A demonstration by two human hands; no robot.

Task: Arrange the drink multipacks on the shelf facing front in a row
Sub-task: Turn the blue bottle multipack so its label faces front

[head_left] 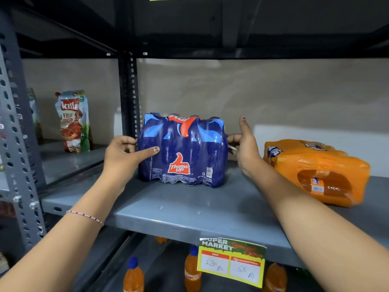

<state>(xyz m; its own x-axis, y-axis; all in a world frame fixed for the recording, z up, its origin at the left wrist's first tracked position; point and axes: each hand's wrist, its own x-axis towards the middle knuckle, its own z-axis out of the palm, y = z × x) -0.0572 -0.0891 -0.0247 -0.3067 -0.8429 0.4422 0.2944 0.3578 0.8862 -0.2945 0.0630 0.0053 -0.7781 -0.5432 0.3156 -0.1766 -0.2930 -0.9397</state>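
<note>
A blue Thums Up multipack (185, 152) stands upright on the grey shelf (189, 209), its logo facing front. My left hand (124, 154) grips its left side, thumb lying across the front wrap. My right hand (245, 144) presses against its right side, fingers behind the pack, thumb pointing up. An orange Fanta multipack (315, 169) lies tipped over on its side at the right of the same shelf, apart from my hands.
A dark perforated upright (129, 93) stands just behind the blue pack's left side. A Kissan pouch (73, 121) stands on the neighbouring shelf at left. A price tag (231, 262) hangs from the shelf edge. Orange bottles (133, 275) stand on the shelf below.
</note>
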